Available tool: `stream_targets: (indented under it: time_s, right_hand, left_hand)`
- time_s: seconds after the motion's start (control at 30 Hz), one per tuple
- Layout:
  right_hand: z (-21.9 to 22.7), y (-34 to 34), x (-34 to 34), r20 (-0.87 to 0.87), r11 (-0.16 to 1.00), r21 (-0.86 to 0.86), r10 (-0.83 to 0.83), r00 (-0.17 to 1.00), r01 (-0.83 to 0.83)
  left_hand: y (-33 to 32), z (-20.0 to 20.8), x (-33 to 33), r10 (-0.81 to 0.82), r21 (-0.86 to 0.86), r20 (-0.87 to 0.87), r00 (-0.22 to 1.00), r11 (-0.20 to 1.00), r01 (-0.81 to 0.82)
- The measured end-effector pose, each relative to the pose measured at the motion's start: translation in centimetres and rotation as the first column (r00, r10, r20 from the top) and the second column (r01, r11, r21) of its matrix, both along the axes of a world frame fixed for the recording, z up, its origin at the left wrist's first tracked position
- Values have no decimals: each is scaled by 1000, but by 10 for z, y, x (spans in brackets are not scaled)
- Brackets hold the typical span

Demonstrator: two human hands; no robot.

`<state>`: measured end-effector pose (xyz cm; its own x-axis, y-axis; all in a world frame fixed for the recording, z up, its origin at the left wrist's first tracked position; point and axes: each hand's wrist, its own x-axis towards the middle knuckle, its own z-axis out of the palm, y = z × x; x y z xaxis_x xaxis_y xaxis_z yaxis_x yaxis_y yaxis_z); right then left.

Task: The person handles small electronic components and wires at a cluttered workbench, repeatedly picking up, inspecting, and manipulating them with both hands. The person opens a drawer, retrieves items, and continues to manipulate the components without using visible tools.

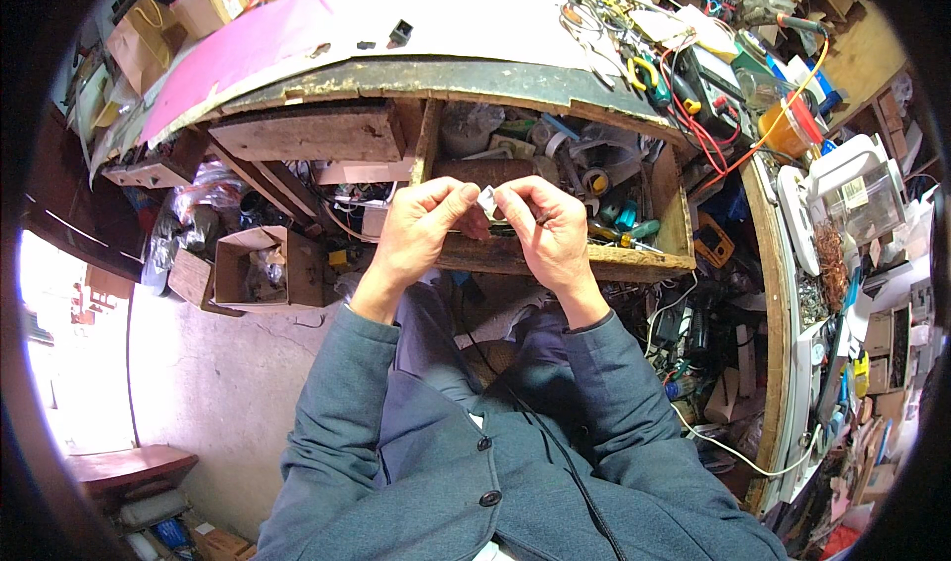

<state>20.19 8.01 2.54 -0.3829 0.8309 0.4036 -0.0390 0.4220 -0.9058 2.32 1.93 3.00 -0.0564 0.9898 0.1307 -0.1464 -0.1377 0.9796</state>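
My left hand (421,226) and my right hand (548,229) meet over an open wooden drawer (555,256). Between the fingertips of both hands I pinch a small white piece (487,202), like a scrap of paper or a tiny packet. The hands almost touch each other. Both forearms wear blue-grey sleeves and rise from my lap. The drawer under my hands holds several rolls of tape, small tools and odd parts.
A worn workbench (426,76) with a pink sheet (238,51) and a white sheet lies beyond. Tangled wires, pliers and a yellow container (783,130) crowd its right side. An open cardboard box (260,269) sits on the floor at left. Shelves of clutter fill the right.
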Motion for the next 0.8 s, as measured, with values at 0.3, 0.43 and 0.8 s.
stream_targets:
  time_s: [0.3, 0.43, 0.8]
  right_hand:
    - [12, -5, 0, 31, 1000, 17, 14, 999, -15]
    - [12, -4, -1, 27, 999, 39, 29, 999, -30]
    - [9, -1, -3, 24, 994, 107, -12, 1000, 9]
  left_hand:
    - [0, 3, 2, 38, 2, 90, 995, 999, -38]
    - [0, 1, 0, 27, -6, 82, 996, 1000, -26]
    - [-3, 0, 0, 64, -17, 155, 986, 998, -62]
